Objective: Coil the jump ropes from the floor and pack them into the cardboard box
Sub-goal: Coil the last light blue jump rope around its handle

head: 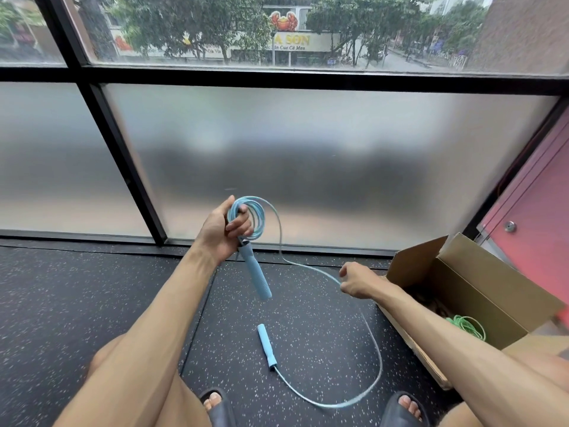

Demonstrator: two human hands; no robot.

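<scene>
My left hand (224, 232) grips several coils of a light blue jump rope (255, 217) held up in front of the window, and one blue handle (255, 272) hangs down from the coils. My right hand (358, 280) pinches the loose rope further along, beside the cardboard box (468, 282). From there the rope curves down over the floor to the second blue handle (266, 346), which lies flat between my feet. The open box stands at the right with a coiled green rope (466, 326) inside.
Black speckled rubber floor (77, 288) runs to a frosted glass window wall (277, 149) with black frames. A pink wall panel (535, 217) stands behind the box. My sandalled feet (215, 405) are at the bottom edge.
</scene>
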